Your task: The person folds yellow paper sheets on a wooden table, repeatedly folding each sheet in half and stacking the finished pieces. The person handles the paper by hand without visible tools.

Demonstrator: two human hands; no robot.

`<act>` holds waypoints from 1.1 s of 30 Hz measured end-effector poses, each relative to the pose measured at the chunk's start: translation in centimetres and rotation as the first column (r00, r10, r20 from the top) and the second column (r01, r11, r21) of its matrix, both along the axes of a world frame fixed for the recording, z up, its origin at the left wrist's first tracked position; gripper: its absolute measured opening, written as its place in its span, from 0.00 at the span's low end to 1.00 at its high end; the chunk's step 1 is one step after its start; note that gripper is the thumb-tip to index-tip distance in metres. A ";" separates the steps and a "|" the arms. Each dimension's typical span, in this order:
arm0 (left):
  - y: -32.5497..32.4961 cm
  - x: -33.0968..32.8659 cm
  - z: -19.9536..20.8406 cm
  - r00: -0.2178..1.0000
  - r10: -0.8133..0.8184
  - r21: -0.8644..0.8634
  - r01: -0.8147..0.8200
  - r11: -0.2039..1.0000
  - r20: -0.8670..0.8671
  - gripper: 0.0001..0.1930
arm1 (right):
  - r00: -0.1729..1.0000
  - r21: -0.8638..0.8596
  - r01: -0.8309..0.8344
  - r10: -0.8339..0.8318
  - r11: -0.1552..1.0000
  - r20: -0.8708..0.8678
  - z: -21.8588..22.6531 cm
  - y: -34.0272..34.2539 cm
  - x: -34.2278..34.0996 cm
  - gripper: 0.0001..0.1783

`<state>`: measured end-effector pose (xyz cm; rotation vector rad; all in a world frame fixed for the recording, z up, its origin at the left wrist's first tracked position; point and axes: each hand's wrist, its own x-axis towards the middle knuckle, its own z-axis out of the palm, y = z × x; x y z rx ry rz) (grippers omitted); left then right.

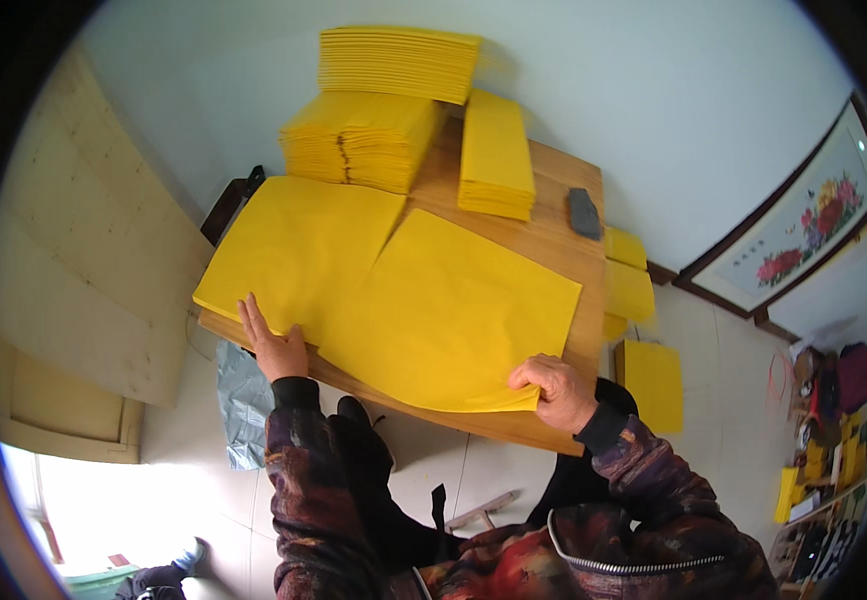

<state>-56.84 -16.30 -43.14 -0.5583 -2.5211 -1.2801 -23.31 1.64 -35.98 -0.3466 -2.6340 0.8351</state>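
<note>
A large yellow sheet lies slanted across the near part of the wooden table. Its near right corner is pinched in my right hand, whose fingers are curled closed. To the left, a flat stack of yellow sheets extends partly under the slanted sheet. My left hand is at that stack's near edge, with its fingers stretched and the thumb apart; nothing is gripped in it. Whether the sheets are paper or thin cloth, I cannot tell.
At the back stand folded yellow piles, with a narrower yellow stack beside them. A dark grey block rests near the table's right edge. More yellow bundles are beyond that side. A grey plastic bag hangs below the left front.
</note>
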 end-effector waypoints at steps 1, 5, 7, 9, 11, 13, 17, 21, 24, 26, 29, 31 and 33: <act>0.0 0.1 0.3 1.000 -0.015 0.022 0.016 1.000 -0.022 0.38 | 1.000 -0.009 0.004 -0.004 1.000 0.029 -0.6 0.2 1.7 0.08; -0.4 3.4 1.5 0.990 -0.138 0.207 0.142 0.968 -0.030 0.36 | 0.999 0.004 0.046 -0.046 0.999 0.030 -2.4 0.4 6.5 0.06; -0.6 6.8 1.9 0.981 -0.187 0.239 0.169 0.956 0.056 0.36 | 0.999 0.014 0.037 -0.037 0.999 0.004 -2.9 0.4 7.5 0.06; -0.4 11.8 1.7 0.897 -0.416 0.256 0.370 0.893 0.153 0.31 | 1.000 0.046 0.006 -0.006 0.999 -0.009 -3.1 0.4 7.9 0.07; 0.0 15.3 1.9 0.746 -0.665 -0.245 0.641 0.727 -0.019 0.32 | 0.998 0.053 -0.058 0.057 0.997 0.020 -3.0 0.6 8.2 0.08; 0.8 17.4 2.4 0.646 -0.763 -0.467 0.682 0.563 0.024 0.35 | 0.992 0.097 -0.119 0.114 0.988 0.060 -2.9 1.1 8.4 0.10; 1.2 18.8 3.6 0.589 -0.799 -0.597 0.687 0.415 0.123 0.39 | 0.990 0.180 -0.138 0.133 0.974 0.035 -2.8 2.7 8.7 0.14; 1.2 20.1 3.4 0.637 -0.761 -0.676 0.613 0.409 0.117 0.42 | 0.998 0.228 -0.060 0.058 0.972 0.017 -3.0 4.6 8.9 0.14; 1.5 20.7 2.7 0.682 -0.729 -0.678 0.563 0.473 0.058 0.38 | 1.000 0.177 -0.007 0.011 0.984 -0.020 -3.3 4.7 9.3 0.14; 1.8 20.5 2.2 0.693 -0.720 -0.656 0.551 0.516 0.016 0.36 | 0.999 0.167 0.030 -0.026 0.986 -0.027 -3.4 4.4 9.9 0.13; 2.1 19.8 1.7 0.679 -0.733 -0.612 0.565 0.553 -0.035 0.33 | 0.999 0.154 0.014 -0.019 0.988 0.029 -2.7 4.3 10.6 0.11; 2.0 19.4 1.7 0.641 -0.766 -0.593 0.597 0.540 -0.051 0.32 | 0.996 0.144 -0.040 0.028 0.989 0.081 -1.8 4.7 10.8 0.10; 1.9 18.9 1.9 0.618 -0.786 -0.585 0.635 0.504 -0.007 0.32 | 0.993 0.018 -0.051 0.048 0.999 0.107 -0.7 5.5 10.6 0.10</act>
